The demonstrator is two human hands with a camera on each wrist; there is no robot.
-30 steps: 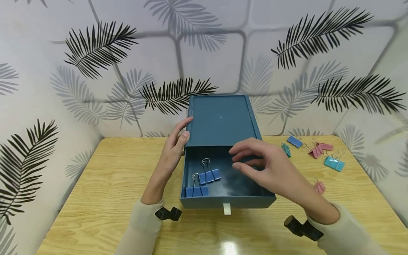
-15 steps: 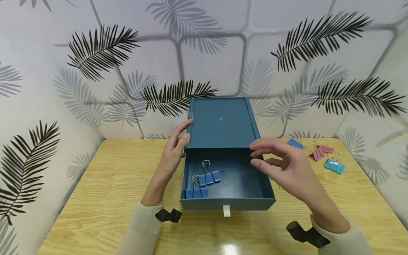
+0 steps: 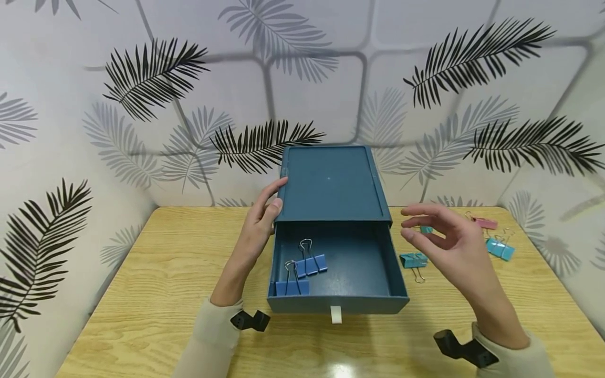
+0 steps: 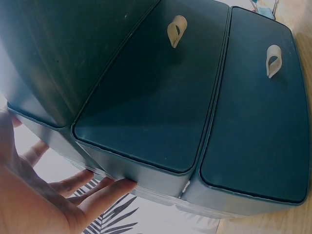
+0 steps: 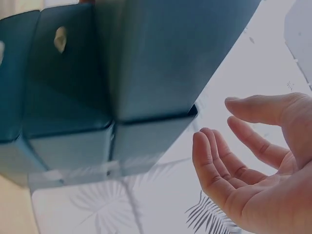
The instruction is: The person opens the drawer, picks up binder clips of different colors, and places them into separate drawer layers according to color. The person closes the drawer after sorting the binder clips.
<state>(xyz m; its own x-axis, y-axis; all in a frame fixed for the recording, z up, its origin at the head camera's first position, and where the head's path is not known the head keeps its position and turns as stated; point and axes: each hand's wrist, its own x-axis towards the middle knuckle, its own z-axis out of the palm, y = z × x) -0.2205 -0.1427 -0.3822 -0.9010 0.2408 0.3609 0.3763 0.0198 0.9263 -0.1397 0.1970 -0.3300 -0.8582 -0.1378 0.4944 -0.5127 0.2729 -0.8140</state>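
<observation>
A dark blue drawer box stands at the back of the table with its top drawer pulled out. Two blue binder clips lie at the left inside that drawer. My left hand rests against the box's left side, its fairly straight fingers touching the wall. To the right of the box, my right hand hovers with loosely bent fingers and holds nothing. Close by it on the table are a teal binder clip and another teal clip, partly hidden.
Farther right lie a light blue binder clip and a pink binder clip. A white pull tab hangs from the open drawer's front. Two lower drawers are closed. A patterned wall stands behind the wooden table.
My right hand has moved from above the open drawer to the right, past the box's side. The left hand and the clips in the drawer have stayed put.
</observation>
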